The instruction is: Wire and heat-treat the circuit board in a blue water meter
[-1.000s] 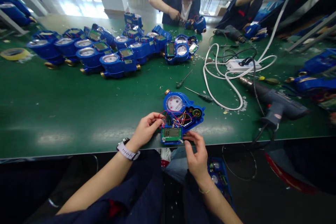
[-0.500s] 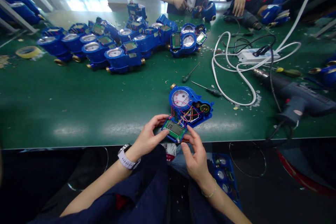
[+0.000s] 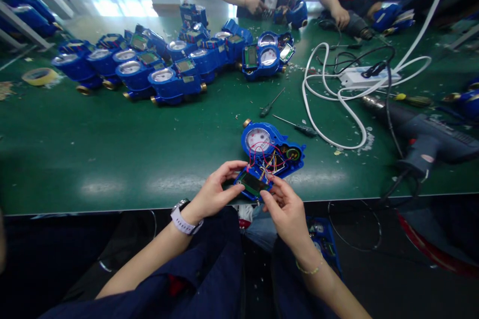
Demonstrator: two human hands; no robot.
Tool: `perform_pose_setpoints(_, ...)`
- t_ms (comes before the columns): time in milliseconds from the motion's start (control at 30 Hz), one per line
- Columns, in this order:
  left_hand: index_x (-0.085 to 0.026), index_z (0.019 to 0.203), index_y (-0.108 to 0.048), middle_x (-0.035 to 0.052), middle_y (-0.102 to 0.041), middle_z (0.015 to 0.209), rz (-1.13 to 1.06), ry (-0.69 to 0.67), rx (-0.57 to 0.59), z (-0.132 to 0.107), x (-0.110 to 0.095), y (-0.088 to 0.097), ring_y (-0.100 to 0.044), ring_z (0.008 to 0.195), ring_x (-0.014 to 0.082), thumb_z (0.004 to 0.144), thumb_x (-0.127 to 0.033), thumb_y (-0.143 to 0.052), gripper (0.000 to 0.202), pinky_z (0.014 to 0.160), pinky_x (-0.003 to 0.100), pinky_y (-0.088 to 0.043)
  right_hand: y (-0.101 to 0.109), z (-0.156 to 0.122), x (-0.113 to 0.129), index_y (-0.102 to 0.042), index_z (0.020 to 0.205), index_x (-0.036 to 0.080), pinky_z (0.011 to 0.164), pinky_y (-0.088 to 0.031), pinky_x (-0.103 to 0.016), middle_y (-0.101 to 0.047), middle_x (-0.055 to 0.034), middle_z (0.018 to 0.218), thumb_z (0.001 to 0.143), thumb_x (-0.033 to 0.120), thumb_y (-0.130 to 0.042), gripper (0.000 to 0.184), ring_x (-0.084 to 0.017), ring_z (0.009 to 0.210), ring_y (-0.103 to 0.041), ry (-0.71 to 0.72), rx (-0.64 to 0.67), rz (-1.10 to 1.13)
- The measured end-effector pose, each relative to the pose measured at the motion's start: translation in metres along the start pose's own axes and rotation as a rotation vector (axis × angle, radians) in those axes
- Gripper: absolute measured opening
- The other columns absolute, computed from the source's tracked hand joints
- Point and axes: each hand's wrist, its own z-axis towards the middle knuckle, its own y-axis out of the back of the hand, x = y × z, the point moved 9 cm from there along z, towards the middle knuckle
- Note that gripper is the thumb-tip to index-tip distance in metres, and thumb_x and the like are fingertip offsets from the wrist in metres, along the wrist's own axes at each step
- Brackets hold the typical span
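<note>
The small screen (image 3: 253,184) sits between the left hand (image 3: 213,195) and right hand (image 3: 287,211), just this side of the opened blue meter (image 3: 258,139) on the bench (image 3: 149,159). Both hands are half curled, thumbs and fingers clamped on the screen's opposite ends.

The desk (image 3: 112,159) spans the frame. Right of the frame's centre, a water meter (image 3: 258,139) lies near the desk's front edge; its display module (image 3: 252,183) sits before it, between the left hand (image 3: 215,194) and the right hand (image 3: 286,207). Behind the meter lie two screwdrivers (image 3: 305,131). Upper left stands a meter cluster (image 3: 140,82), a tape roll (image 3: 39,81) at its left. At right, a heat gun (image 3: 430,134) lies before a power strip (image 3: 355,78).
</note>
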Motion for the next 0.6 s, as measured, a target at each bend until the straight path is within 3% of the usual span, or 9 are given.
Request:
perform_pose_setpoints(167, -0.016, 0.130, -0.051, 0.0131, -0.064, 0.122, -0.060, 0.121, 0.033, 0.005, 0.002, -0.004, -0.061, 0.109, 0.0242, 0.084, -0.033, -0.066, 0.052, 0.095, 0.037, -0.048, 0.007, 0.001, 0.006, -0.065, 0.118, 0.016, 0.051, -0.049, -0.023, -0.062, 0.0008, 0.069, 0.088, 0.030, -0.062, 0.033, -0.012, 0.051, -0.057, 0.056, -0.027, -0.080)
perform_pose_setpoints(300, -0.014, 0.107, -0.067, 0.0103, -0.070, 0.103, -0.077, 0.190, 0.040, 0.015, 0.005, -0.005, -0.064, 0.095, 0.0229, 0.088, -0.044, -0.057, 0.037, 0.089, 0.036, -0.048, 0.012, -0.001, 0.014, -0.065, 0.121, 0.016, 0.053, -0.050, -0.024, -0.063, 0.0004, 0.071, 0.090, 0.028, -0.061, 0.033, -0.013, 0.054, -0.060, 0.130, -0.041, -0.183)
perform_pose_setpoints(400, -0.014, 0.092, -0.071, 0.0083, -0.069, 0.096, -0.046, 0.132, 0.029, 0.023, -0.002, -0.003, -0.063, 0.091, 0.0209, 0.084, -0.039, -0.062, 0.028, 0.087, 0.034, -0.047, 0.016, -0.001, 0.021, -0.064, 0.123, 0.017, 0.055, -0.051, -0.025, -0.068, -0.0019, 0.081, 0.092, 0.026, -0.059, 0.033, -0.013, 0.056, -0.061, 0.207, -0.049, -0.284)
perform_pose_setpoints(500, -0.014, 0.089, -0.073, 0.0083, -0.068, 0.096, -0.003, 0.083, 0.029, 0.027, -0.008, -0.004, -0.062, 0.092, 0.0198, 0.081, -0.032, -0.066, 0.021, 0.087, 0.033, -0.046, 0.022, -0.002, 0.030, -0.065, 0.122, 0.019, 0.064, -0.054, -0.027, -0.070, -0.0050, 0.104, 0.092, 0.022, -0.059, 0.031, -0.014, 0.062, -0.064, 0.310, -0.076, -0.374)
perform_pose_setpoints(600, -0.014, 0.090, -0.073, 0.0077, -0.067, 0.094, 0.028, 0.092, 0.040, 0.028, -0.007, -0.005, -0.061, 0.089, 0.0187, 0.079, -0.030, -0.067, 0.019, 0.084, 0.032, -0.045, 0.026, -0.003, 0.034, -0.064, 0.124, 0.020, 0.071, -0.054, -0.028, -0.068, -0.0046, 0.112, 0.092, 0.020, -0.059, 0.032, -0.015, 0.072, -0.066, 0.372, -0.086, -0.441)
